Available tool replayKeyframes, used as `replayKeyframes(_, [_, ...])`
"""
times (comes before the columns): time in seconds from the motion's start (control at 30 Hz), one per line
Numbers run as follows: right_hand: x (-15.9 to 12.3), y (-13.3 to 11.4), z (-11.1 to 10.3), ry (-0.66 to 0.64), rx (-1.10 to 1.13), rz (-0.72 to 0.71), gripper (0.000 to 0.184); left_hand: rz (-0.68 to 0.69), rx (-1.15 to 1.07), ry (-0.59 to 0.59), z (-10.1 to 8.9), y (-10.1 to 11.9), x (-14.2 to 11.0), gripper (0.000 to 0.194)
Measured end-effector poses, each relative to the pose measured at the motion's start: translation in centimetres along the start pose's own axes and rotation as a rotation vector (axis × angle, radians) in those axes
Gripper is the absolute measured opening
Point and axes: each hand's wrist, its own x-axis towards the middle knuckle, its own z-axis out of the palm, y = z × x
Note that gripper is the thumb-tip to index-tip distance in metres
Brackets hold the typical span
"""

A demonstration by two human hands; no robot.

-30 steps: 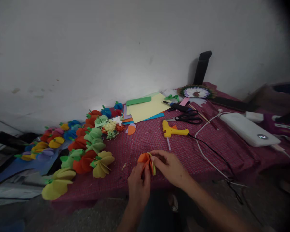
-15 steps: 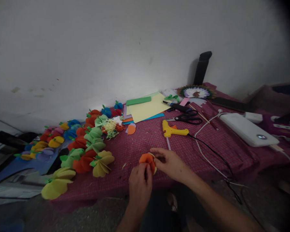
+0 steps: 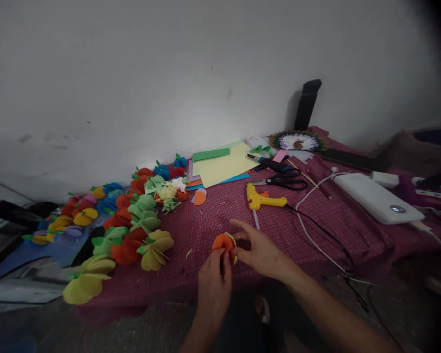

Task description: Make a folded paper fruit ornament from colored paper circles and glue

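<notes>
Between my two hands, over the front edge of the table, is a small orange paper ornament (image 3: 222, 241) made of folded round pieces, with a thin yellow edge on its right side. My left hand (image 3: 216, 277) pinches its lower left part, fingers closed. My right hand (image 3: 259, 250) grips the yellow edge between thumb and fingers, its index finger raised a little. Just beyond lies a yellow glue gun (image 3: 266, 200) with its glue stick. Loose orange and lilac paper pieces (image 3: 199, 197) lie farther back.
Finished paper pumpkins (image 3: 132, 223) in several colours cover the left side. Coloured paper sheets (image 3: 228, 166), scissors (image 3: 286, 180) and a box cutter (image 3: 270, 162) lie at the back. A white power bank (image 3: 378, 196) with cables stands right, on the red checked tablecloth (image 3: 202, 225).
The orange ornament has turned slightly in my hands and shifted a little to the right. My right index finger has lifted away from it.
</notes>
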Motion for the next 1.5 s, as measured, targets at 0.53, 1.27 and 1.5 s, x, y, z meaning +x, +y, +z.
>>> replayKeyframes(0.53, [-0.6, -2.1, 2.0, 0.153, -0.106, -0.032, 0.061, -0.252, -0.209, 0.039, -0.7, 0.5, 0.3, 0.024])
replayKeyframes(1.27, [-0.8, -1.9, 1.4, 0.095, -0.057, -0.034, 0.042, -0.141, -0.125, 0.079, -0.8, 0.5, 0.1, 0.024])
replayKeyframes(1.5, [-0.8, -2.3, 0.9, 0.055, -0.072, -0.058, 0.048, -0.011, -0.013, 0.143, -0.3, 0.0, -0.5, 0.019])
